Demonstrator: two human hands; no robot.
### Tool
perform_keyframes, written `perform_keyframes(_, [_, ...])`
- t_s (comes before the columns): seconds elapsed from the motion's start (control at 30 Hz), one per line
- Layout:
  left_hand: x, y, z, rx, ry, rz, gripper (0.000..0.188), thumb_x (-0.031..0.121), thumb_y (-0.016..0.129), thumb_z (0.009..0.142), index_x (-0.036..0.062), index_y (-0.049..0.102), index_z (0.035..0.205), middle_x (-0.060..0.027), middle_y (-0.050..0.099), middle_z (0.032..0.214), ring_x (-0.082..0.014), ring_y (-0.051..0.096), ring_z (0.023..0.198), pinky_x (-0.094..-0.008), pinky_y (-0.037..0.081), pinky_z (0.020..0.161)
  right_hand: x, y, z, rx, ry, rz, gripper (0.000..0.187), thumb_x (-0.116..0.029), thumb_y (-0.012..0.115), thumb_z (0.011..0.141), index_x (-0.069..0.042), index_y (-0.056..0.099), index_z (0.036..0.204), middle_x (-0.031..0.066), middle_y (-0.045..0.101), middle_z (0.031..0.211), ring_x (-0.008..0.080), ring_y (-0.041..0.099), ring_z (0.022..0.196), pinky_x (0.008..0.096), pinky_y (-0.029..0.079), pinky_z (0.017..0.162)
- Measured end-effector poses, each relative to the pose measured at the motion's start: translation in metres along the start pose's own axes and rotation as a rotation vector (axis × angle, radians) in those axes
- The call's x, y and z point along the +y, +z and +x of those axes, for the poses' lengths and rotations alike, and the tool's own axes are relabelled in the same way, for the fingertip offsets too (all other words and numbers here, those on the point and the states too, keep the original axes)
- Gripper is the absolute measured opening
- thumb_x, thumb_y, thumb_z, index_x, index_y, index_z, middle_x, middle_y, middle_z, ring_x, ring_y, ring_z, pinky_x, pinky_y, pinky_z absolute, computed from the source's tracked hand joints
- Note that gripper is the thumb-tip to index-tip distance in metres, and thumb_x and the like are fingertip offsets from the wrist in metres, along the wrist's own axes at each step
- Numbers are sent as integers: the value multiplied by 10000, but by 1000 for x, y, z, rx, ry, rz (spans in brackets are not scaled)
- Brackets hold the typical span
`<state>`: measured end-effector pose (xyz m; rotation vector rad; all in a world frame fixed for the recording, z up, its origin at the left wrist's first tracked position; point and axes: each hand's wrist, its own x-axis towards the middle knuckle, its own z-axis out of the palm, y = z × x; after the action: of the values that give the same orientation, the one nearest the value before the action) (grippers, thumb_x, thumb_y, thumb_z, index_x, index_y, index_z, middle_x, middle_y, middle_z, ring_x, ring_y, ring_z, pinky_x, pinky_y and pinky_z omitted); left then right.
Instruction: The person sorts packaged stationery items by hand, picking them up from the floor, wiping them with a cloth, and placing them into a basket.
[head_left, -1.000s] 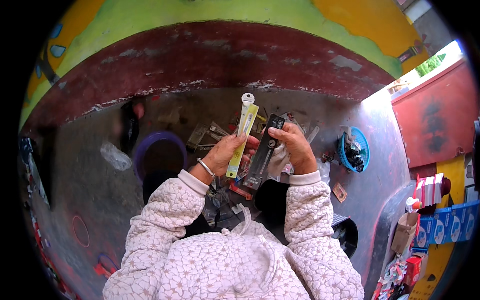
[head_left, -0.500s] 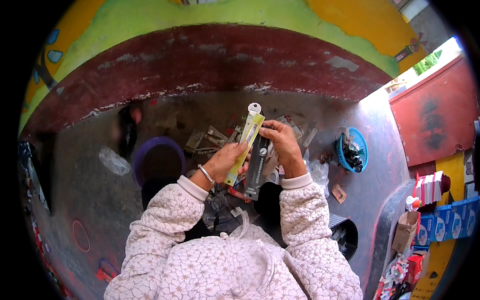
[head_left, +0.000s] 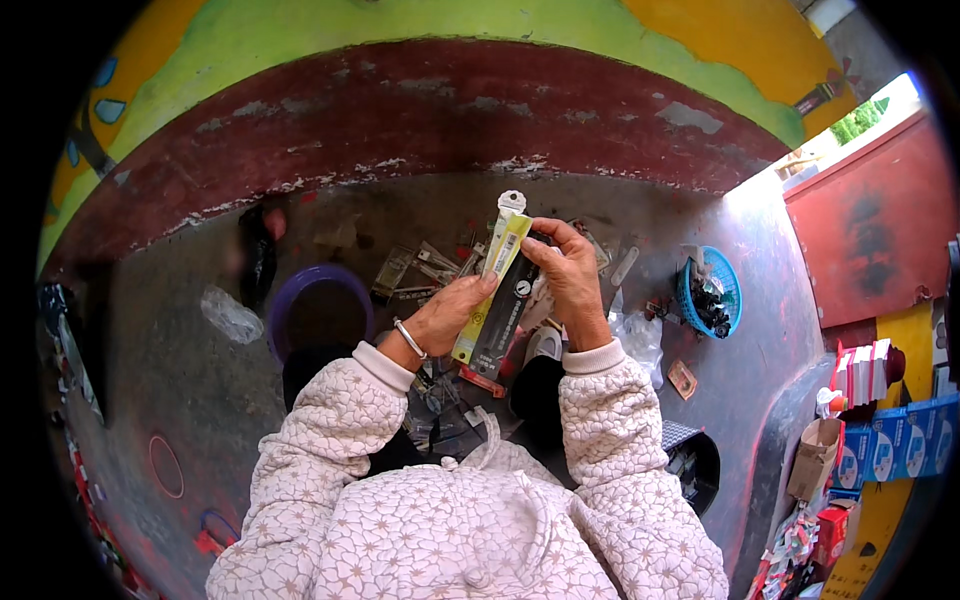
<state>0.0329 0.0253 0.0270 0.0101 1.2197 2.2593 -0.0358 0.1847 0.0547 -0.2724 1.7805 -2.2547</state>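
Observation:
In front of me, two long narrow flat packages are held tilted, side by side and partly overlapping. My left hand (head_left: 447,318), with a bangle at the wrist, is closed on the yellow-green package (head_left: 508,250), thumb on its face. A pale tab with a hanging hole (head_left: 512,201) sticks out at its top end. My right hand (head_left: 572,280) pinches the upper part of the black package (head_left: 505,318), which has white print and a round white mark. The fingers behind both packages are mostly hidden.
Small packages and scraps (head_left: 425,265) litter the floor beyond my hands. A purple basin (head_left: 278,325) stands left. A blue basket (head_left: 735,290) of black pieces is at right, and a black container (head_left: 708,465) sits nearer. Boxes (head_left: 890,445) line the right side.
The black package has shifted up and left, closer against the yellow-green one, and its lower end sits higher. Both hands keep hold, with the right hand slightly higher.

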Motion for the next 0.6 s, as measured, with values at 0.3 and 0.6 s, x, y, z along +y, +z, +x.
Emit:
perform_keyframes(0.3, [1, 9, -4, -144, -68, -215, 475, 382, 294, 947, -24, 420, 1159, -178, 592, 963, -276, 623, 865, -364, 516, 778, -5, 6, -5, 0, -9, 18, 208, -33, 637, 733, -24, 596, 937, 5, 595, 852, 69, 558, 744, 202, 455, 678])
perform_keyframes(0.6, [-5, 1, -4, -192, -43, -85, 340, 308, 532, 869, 6, 529, 1023, -96, 613, 851, -170, 628, 731, -296, 533, 679, 1, -2, 1, -20, 102, 69, 153, -16, 597, 731, -13, 598, 884, 16, 591, 770, 82, 546, 667, 208, 450, 642])
